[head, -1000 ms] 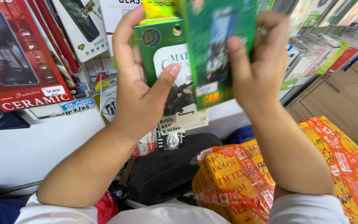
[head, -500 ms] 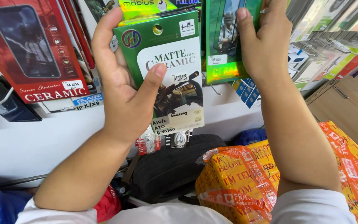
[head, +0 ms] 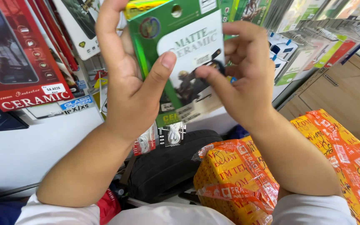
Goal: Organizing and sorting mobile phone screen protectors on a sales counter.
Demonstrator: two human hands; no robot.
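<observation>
Crowded display racks (head: 305, 46) hem both hands; left hand (head: 126, 83) and right hand (head: 246, 75) grip green packet (head: 180, 50) edges.

A green screen-protector package (head: 180, 54) is held upright between the left hand (head: 130, 87) and the right hand (head: 246, 79), thumbs pressed on its front. A yellow taped parcel (head: 234, 179) is seen below, beside a black bag (head: 167, 166).

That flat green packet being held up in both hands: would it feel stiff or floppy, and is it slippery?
The green packet probably feels fairly stiff: it stays flat while pinched only at its sides by the left hand and the right hand. It looks thin, so likely light. Its glossy sheen suggests it could slide between the fingers.
</observation>
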